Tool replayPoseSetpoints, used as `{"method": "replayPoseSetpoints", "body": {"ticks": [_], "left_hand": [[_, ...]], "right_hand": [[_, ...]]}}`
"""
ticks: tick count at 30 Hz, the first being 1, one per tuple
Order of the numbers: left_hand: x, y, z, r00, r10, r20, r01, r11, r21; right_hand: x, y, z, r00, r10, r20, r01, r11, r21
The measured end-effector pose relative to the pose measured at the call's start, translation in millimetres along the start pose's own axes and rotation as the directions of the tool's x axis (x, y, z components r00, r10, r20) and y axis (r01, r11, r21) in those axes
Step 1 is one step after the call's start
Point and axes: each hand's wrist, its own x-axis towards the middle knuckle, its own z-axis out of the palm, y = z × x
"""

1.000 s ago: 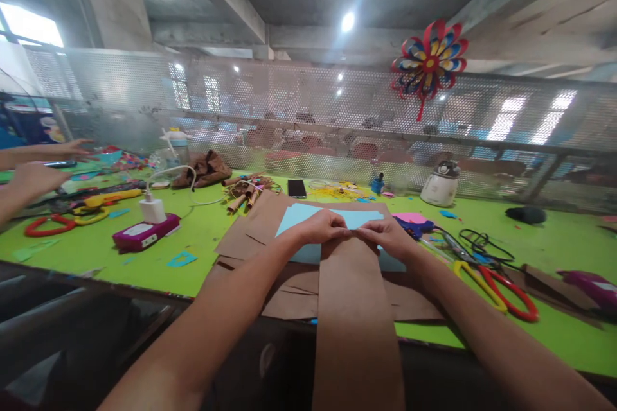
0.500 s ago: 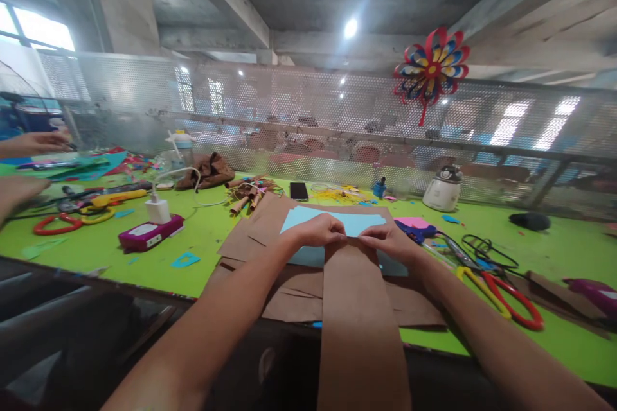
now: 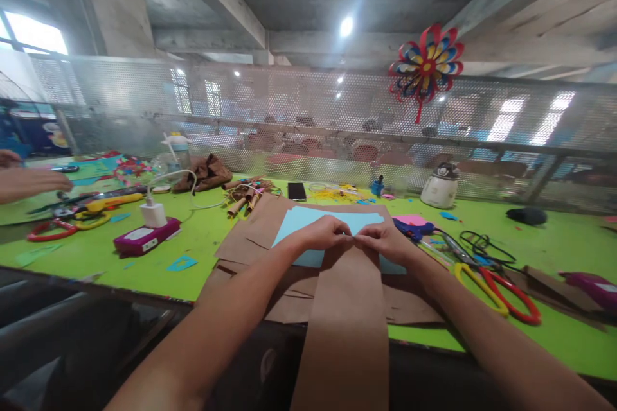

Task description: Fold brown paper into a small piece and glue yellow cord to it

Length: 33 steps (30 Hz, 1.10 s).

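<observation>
A long strip of brown paper (image 3: 349, 308) runs from my fingertips down past the table's front edge. My left hand (image 3: 332, 232) is closed on the strip's far end at its left side. Close beside it, almost touching, my right hand (image 3: 383, 239) pinches the same end. Under both hands lie light blue paper sheets (image 3: 299, 225), on top of larger brown paper sheets (image 3: 250, 231) with slits cut in them. The exact edge between my fingertips is too small to make out.
Scissors with red and yellow handles (image 3: 511, 298) and a blue glue gun (image 3: 412, 228) lie right. A purple power strip (image 3: 144, 237) with a white charger is left. Beyond are a phone (image 3: 297, 191) and white bottle (image 3: 439, 186). Another person's hand (image 3: 33, 183) is far left.
My hands have drawn closer together at the strip's end, and its lower part has swung left. The other person's hands have moved at the far left. The view has shifted slightly.
</observation>
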Motion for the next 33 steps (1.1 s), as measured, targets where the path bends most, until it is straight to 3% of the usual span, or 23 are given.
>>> {"method": "replayPoseSetpoints", "body": {"ticks": [6,13,19,25,33], "left_hand": [[-1.9,0.2,2.4,1.000,-0.019,0.015,0.019,1.000,-0.006],[-2.9,-5.1,-4.0,0.997,-0.014,0.072,0.014,1.000,0.002],[-6.6,-11.3,-9.1,0.989,-0.107,0.106,0.117,0.988,-0.101],[-10.8,-7.3,-17.0,0.984,-0.110,0.142,0.146,0.951,-0.274],[-12.8,-5.7,-20.9,0.983,-0.158,0.092,0.182,0.900,-0.396]], "right_hand": [[-1.2,-10.5,1.4,0.996,-0.066,0.067,0.069,0.997,-0.040],[-0.5,-3.8,1.0,0.999,-0.042,0.013,0.043,0.998,-0.049],[-1.9,-2.6,-2.6,0.990,0.131,0.053,-0.138,0.975,0.176],[-3.4,0.7,-11.5,0.982,0.114,0.151,-0.155,0.941,0.302],[-5.3,4.3,-15.9,0.971,0.191,0.145,-0.232,0.902,0.364]]}}
